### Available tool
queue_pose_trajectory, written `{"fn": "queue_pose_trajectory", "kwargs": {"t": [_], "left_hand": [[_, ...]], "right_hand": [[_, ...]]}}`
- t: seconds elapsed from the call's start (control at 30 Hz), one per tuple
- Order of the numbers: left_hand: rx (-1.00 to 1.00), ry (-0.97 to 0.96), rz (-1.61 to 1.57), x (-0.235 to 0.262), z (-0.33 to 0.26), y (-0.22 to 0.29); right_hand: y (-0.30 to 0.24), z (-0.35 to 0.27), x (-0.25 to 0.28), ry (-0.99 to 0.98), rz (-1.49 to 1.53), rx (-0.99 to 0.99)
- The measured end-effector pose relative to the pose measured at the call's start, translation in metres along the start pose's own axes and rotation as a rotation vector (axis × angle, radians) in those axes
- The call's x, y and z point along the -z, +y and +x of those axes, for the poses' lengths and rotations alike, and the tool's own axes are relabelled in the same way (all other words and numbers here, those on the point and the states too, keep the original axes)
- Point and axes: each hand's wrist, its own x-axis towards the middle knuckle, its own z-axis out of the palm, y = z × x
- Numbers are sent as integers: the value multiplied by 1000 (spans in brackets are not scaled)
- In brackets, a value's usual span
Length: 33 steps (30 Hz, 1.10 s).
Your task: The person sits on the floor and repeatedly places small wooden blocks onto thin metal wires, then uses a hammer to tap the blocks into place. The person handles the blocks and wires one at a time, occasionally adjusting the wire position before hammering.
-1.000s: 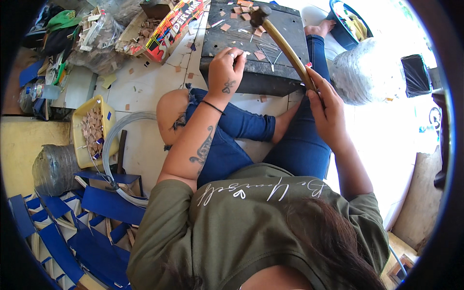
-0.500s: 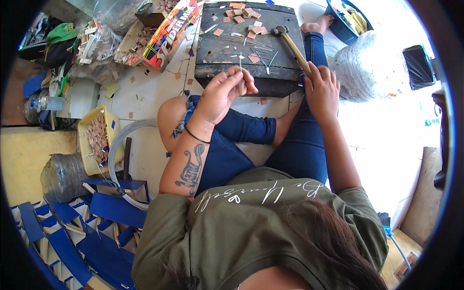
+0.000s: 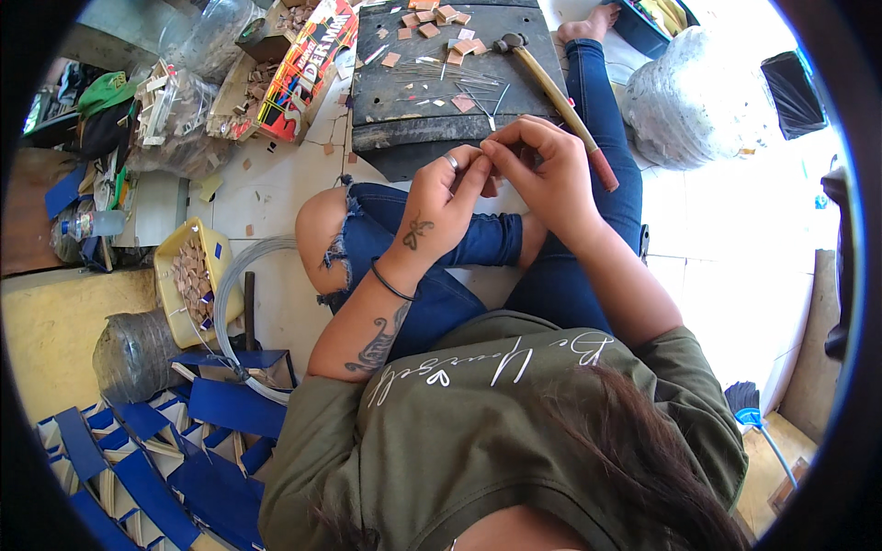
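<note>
My left hand (image 3: 439,202) and my right hand (image 3: 548,174) meet in front of the dark wooden block (image 3: 404,136), thumbs and fingertips pinched together. A small wooden piece (image 3: 491,187) shows just under the fingertips, mostly hidden by them. My left hand is closed on it; what the right fingertips pinch is too small to make out. On the block, a hammer (image 3: 554,90) lies with its handle passing beyond the right edge. Small wooden tiles (image 3: 429,30) and several thin wires (image 3: 432,69) are scattered beside it.
A printed carton (image 3: 308,73) with wood pieces stands left of the block. Nearer are a yellow bin (image 3: 230,266) of tiles, a coil of wire (image 3: 223,303) and blue-and-white box pieces (image 3: 207,404). A plastic-wrapped bundle (image 3: 695,96) stands at the right.
My right hand has left the hammer handle and come over to my left hand. The thin wire standing up from the left fingers is now hidden. The view has shifted slightly.
</note>
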Motion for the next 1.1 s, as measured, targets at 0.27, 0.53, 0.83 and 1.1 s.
{"fn": "queue_pose_trajectory", "kwargs": {"t": [0.27,0.53,0.83,1.1], "left_hand": [[-72,7,28,-2,-1,-2],[-96,-164,-102,11,2,-9],[-197,-89,291,36,36,-21],[-476,5,821,65,58,-19]], "right_hand": [[-4,5,10,-127,527,-288],[-1,5,11,-228,681,-369],[25,34,-1,-15,52,-199],[31,66,-15,-81,-97,86]]}}
